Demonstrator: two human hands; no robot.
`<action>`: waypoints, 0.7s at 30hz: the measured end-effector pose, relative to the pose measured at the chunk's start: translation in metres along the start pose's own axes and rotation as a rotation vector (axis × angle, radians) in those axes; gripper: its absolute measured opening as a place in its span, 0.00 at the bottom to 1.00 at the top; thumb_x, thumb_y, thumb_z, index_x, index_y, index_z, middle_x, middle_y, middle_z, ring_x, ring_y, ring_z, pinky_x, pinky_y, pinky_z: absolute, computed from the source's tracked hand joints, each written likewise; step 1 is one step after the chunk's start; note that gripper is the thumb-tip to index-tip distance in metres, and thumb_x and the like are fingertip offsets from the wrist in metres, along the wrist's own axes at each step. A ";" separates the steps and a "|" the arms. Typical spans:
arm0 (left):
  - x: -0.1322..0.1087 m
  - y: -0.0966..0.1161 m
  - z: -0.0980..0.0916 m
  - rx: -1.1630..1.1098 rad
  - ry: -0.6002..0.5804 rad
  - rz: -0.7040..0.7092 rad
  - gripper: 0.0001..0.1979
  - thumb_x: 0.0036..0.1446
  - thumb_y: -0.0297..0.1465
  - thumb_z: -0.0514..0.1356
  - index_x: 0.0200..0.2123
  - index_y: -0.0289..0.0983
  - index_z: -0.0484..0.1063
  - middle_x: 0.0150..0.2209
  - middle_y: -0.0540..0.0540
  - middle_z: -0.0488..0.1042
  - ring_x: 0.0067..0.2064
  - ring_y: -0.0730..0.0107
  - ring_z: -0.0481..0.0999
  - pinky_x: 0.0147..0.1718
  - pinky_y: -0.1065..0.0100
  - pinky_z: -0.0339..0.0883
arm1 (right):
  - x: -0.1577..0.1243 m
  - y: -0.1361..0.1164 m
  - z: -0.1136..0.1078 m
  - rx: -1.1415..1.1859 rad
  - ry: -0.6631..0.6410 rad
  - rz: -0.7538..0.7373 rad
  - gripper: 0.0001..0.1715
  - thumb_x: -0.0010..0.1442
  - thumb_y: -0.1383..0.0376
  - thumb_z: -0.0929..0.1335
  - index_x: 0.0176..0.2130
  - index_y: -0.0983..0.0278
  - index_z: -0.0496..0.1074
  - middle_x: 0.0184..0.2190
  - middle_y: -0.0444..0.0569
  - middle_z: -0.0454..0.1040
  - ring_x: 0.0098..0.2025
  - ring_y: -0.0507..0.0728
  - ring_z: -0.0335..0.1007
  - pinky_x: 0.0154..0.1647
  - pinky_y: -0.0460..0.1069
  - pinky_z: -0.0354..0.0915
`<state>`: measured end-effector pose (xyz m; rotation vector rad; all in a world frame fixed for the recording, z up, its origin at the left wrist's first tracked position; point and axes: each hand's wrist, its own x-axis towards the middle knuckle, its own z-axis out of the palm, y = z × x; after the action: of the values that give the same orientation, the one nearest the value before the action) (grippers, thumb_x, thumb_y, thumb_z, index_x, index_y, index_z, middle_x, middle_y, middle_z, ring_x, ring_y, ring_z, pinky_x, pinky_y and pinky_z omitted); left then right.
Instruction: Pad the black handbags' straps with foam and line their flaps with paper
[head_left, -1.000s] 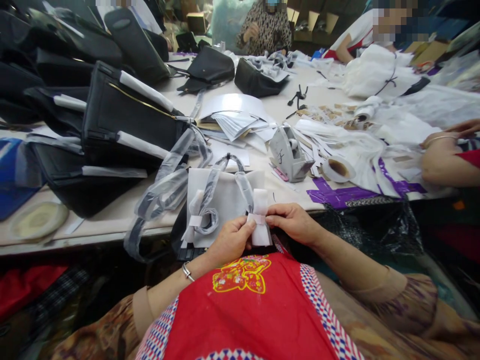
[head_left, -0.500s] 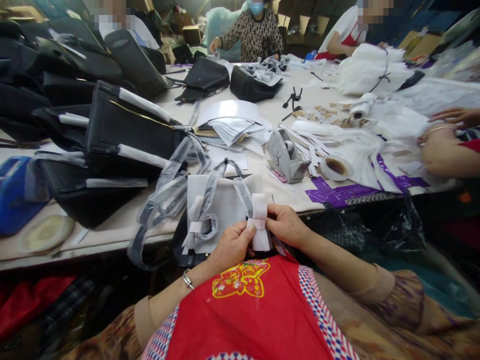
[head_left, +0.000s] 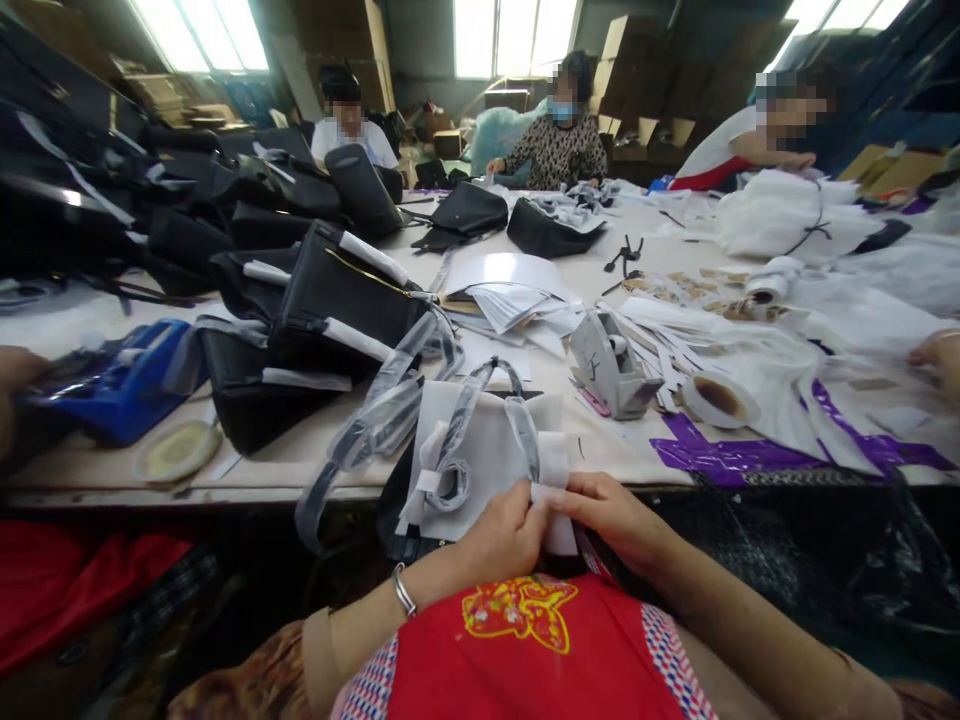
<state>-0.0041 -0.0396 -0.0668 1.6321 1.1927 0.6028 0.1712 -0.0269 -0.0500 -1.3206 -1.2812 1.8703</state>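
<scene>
A black handbag leans on the table edge by my lap, its front covered by a white sheet (head_left: 491,455). Its handles (head_left: 455,425) are wrapped in clear plastic. On the sheet's left side, a white foam wrap (head_left: 429,481) is banded around a part beside a coiled strap (head_left: 453,487). At the right side, my left hand (head_left: 506,535) is closed, thumb and fingers pinching a white foam strip (head_left: 552,494). My right hand (head_left: 615,515) grips the same strip from the other side, its fingers curled. What lies under the strip is hidden.
Black bags (head_left: 341,290) pile up on the left, near a blue tape dispenser (head_left: 127,380). A grey tape dispenser (head_left: 611,365), a tape roll (head_left: 716,398) and white sheets (head_left: 510,285) lie ahead. Co-workers sit across the table; other people's hands show at both side edges.
My view has tilted up and turned left, so the table appears lower and further right. Both hands remain at the right-hand wrap, where the foam strip now passes between my fingers.
</scene>
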 end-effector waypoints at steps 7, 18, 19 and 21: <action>-0.024 0.002 -0.048 0.291 0.262 0.237 0.14 0.64 0.35 0.55 0.48 0.35 0.72 0.37 0.42 0.78 0.37 0.63 0.77 0.39 0.64 0.70 | -0.006 0.043 -0.038 -0.124 0.504 -0.059 0.31 0.57 0.41 0.69 0.41 0.65 0.77 0.37 0.51 0.77 0.39 0.58 0.70 0.35 0.49 0.67; -0.038 -0.073 -0.088 0.297 0.658 -0.084 0.29 0.61 0.46 0.56 0.58 0.32 0.67 0.57 0.33 0.70 0.61 0.49 0.68 0.61 0.48 0.60 | 0.007 0.110 -0.005 0.532 0.085 0.052 0.35 0.54 0.42 0.72 0.51 0.62 0.76 0.46 0.52 0.79 0.55 0.66 0.71 0.60 0.60 0.62; -0.038 -0.072 -0.087 0.286 0.657 -0.076 0.31 0.60 0.46 0.57 0.60 0.33 0.65 0.59 0.33 0.69 0.62 0.49 0.67 0.62 0.47 0.58 | 0.006 0.106 -0.002 0.569 0.066 0.080 0.35 0.55 0.41 0.71 0.51 0.62 0.76 0.46 0.53 0.79 0.54 0.66 0.72 0.60 0.60 0.62; -0.039 -0.068 -0.088 0.224 0.637 -0.067 0.34 0.59 0.47 0.58 0.62 0.34 0.63 0.60 0.34 0.68 0.62 0.49 0.66 0.62 0.48 0.57 | -0.003 0.094 0.002 0.583 0.019 0.090 0.33 0.57 0.41 0.68 0.50 0.62 0.77 0.44 0.53 0.80 0.52 0.65 0.73 0.58 0.60 0.63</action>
<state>-0.1197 -0.0364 -0.0880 1.6234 1.8214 1.0209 0.1805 -0.0695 -0.1329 -1.0824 -0.5928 2.0680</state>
